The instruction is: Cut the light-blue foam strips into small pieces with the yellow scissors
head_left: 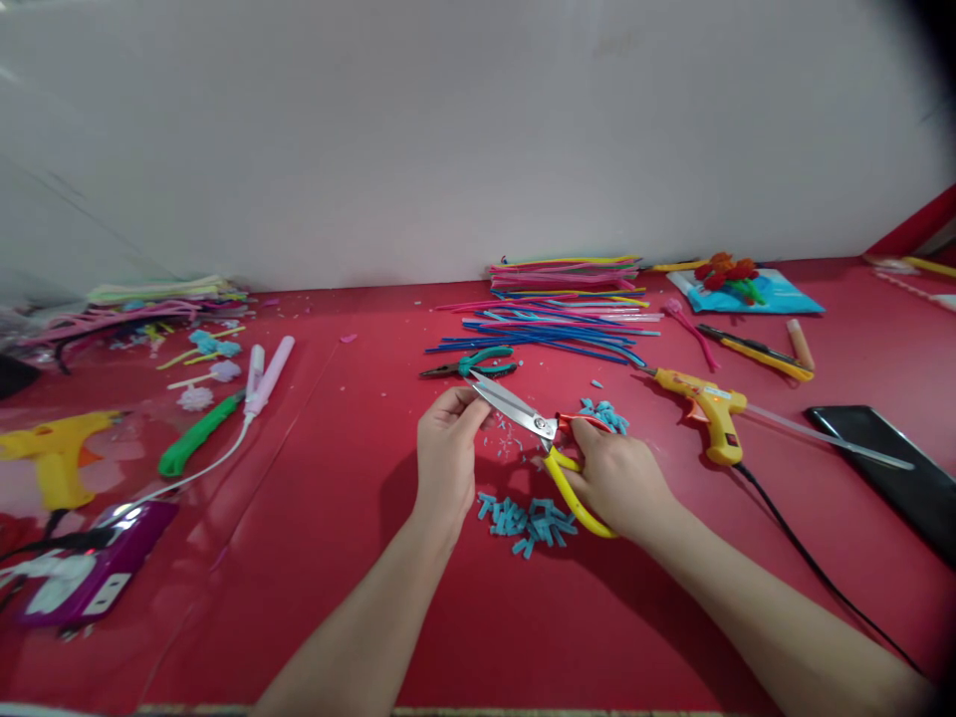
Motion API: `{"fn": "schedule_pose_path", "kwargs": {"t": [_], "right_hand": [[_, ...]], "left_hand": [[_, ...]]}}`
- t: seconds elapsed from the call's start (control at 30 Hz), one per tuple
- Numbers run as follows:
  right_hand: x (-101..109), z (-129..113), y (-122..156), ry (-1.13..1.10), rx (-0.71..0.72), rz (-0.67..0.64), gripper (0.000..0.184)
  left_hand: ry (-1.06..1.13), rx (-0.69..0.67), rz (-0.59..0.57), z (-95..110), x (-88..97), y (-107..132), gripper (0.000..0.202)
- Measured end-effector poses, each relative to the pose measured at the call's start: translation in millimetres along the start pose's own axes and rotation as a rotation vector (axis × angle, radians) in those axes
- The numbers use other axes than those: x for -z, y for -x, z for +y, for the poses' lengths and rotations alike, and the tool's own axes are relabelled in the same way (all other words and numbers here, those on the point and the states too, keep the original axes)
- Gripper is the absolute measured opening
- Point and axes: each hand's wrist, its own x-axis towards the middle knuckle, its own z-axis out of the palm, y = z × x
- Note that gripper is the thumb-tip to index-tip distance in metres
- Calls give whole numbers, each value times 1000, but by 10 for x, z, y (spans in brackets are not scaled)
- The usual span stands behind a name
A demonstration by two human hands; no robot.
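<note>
My right hand [616, 478] grips scissors [515, 406] with one yellow and one red-orange handle loop. Their blades slant up and left, the tips at the fingertips of my left hand [448, 453]. The left thumb and fingers are pinched together; whatever they hold is too small or hidden to make out. Below the scissors lies a pile of short light-blue pieces [529, 523]. A second pile of smaller blue bits [606, 414] sits just beyond my right hand. Tiny clippings are scattered under the blades. Teal-handled pliers [478, 364] lie just past the blade tips.
Pipe cleaners [553, 321] lie in bundles along the wall. To the right are a yellow glue gun [706, 403] with a cord, a black phone [888, 468] and a cutter knife [758, 354]. At left are another glue gun [60, 453], a purple power strip [112, 568] and a green-handled tool [198, 435].
</note>
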Motion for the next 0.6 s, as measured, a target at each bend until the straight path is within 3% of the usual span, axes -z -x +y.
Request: {"fn": "schedule_pose_path", "kwargs": {"t": [0.6], "right_hand": [[48, 3, -6, -10, 1, -25, 43]], "left_hand": [[-17, -12, -8, -1, 6, -1, 3]]}}
